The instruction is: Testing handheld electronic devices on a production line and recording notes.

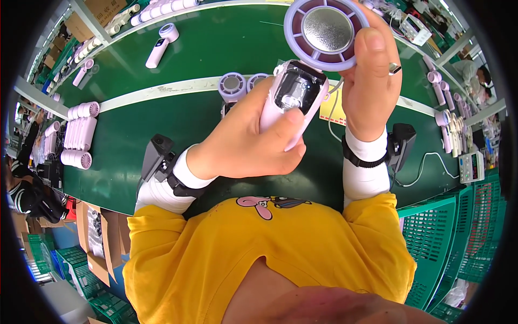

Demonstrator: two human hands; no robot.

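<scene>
The handheld fan [300, 86] is raised above the table [124, 129], head pointing away from the body and handle toward it. The left hand [253, 135] has its grip clamped around the lilac handle, with the thumb resting on the front face just below the dark display window. Clear film shows at the upper end of the handle. The right hand [372, 92] has its grip closed at the right edge of the fan head, thumb over the rim; the fingers behind the head are partly hidden. A metal-tipped connector [395, 68] projects from the right side of this hand. A pale cable [330, 121] runs below the hand, across a yellow sheet [341, 110].

Both forearms carry white sleeves and black wrist-mounted units. Two round fan heads [232, 85] show just beyond the left hand. A stack of lilac fans [81, 132] lies at the left edge of the table. One separate fan [160, 47] lies beyond the white strip [162, 89]. Green crates [431, 227] stand at the lower right.
</scene>
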